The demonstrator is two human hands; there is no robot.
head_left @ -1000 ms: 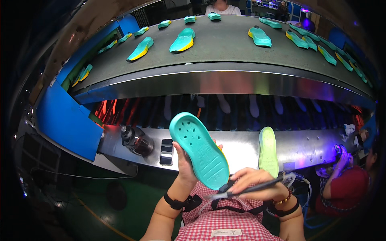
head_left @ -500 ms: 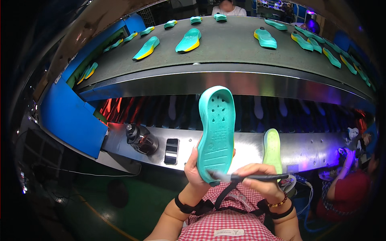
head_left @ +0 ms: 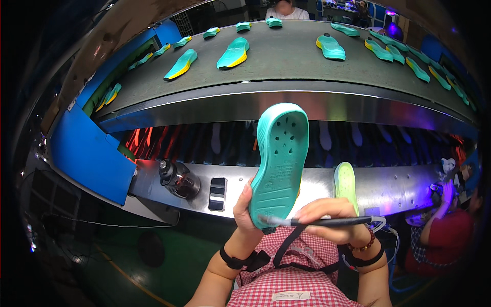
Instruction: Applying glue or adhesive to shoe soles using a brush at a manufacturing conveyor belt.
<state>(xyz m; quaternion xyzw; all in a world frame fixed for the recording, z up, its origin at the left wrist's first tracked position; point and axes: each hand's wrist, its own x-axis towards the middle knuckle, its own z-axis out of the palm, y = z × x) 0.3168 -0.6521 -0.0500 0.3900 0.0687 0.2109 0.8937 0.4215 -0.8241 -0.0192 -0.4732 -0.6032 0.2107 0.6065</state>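
My left hand (head_left: 244, 212) is wrapped round the heel end of a turquoise shoe sole (head_left: 280, 153), which stands up with its inner side toward me. Several holes dot the upper end of the sole, and grooves cross its lower part. In my right hand (head_left: 330, 212) is a slim brush (head_left: 348, 221) with a black handle, held nearly level. Its pale bristles lie against the inside of the heel, blurred by motion. Just beyond my right hand, a light green sole (head_left: 346, 181) leans on the metal ledge.
On the metal ledge (head_left: 240, 197) are a dark bottle (head_left: 179, 180) and a phone (head_left: 218, 195). A wide dark conveyor belt (head_left: 281, 56) behind carries several turquoise and yellow soles. One person (head_left: 287, 12) is at the far side; another in red (head_left: 447, 233) works at right.
The sole has risen a little and tilted to the right at its top. My right hand has shifted slightly up, with the brush still at the heel.
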